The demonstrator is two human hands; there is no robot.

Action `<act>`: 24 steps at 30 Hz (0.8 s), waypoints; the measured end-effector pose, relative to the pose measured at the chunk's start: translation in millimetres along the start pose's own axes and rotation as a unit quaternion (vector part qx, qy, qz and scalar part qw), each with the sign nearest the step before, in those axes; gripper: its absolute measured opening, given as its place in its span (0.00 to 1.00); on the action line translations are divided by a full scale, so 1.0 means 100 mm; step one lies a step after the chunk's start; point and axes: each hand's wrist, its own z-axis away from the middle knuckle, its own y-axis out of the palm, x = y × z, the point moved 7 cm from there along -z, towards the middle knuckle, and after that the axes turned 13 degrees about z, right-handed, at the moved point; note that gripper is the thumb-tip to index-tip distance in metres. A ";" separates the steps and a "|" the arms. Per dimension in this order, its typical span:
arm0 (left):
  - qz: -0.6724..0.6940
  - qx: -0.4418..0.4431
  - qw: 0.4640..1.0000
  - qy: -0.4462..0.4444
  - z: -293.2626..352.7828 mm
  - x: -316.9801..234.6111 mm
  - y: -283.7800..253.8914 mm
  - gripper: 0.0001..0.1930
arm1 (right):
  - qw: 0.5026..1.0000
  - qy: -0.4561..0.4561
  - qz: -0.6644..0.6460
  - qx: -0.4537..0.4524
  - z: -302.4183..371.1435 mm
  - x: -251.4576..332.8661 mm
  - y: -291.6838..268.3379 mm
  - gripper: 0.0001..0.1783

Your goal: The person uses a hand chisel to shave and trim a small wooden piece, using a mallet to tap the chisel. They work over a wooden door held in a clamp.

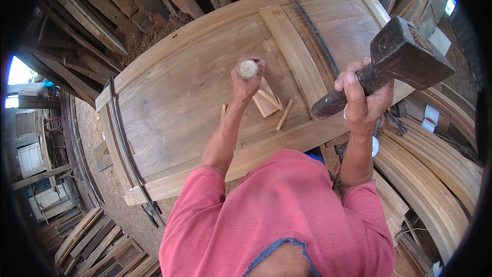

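Note:
My left hand [245, 86] is closed in a fist around an upright chisel [248, 70]. Only the pale, battered round end of its handle shows, and the blade is hidden below the fist. Raised at the right, my right hand [365, 101] grips the dark handle of a heavy mallet [410, 54] with a big block head. Beneath both hands lies a panelled wooden door [189, 72]. On its panel, just beside my left hand, rest a flat wood offcut [265, 106] and a small loose wood strip [285, 115].
One dark bar clamp [315, 33] crosses the door near its right part, another clamp [123, 141] its left end. Stacked boards [420, 174] lie close on the right. Planks [97, 15] lean beyond the far edge, and more timber [92, 241] is piled at lower left.

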 end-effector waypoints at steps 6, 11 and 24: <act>-0.024 0.047 0.997 0.065 0.16 -0.04 0.13 0.10 | 1.000 -0.003 -0.004 0.003 -0.04 0.04 0.05 0.24; 0.009 0.004 0.999 0.040 0.14 -0.01 0.01 0.09 | 0.997 -0.074 -0.015 -0.013 -0.21 0.23 0.12 0.19; 0.074 0.068 0.991 -0.087 0.31 0.34 0.01 0.18 | 0.767 0.024 0.442 0.465 0.31 -0.89 0.79 0.25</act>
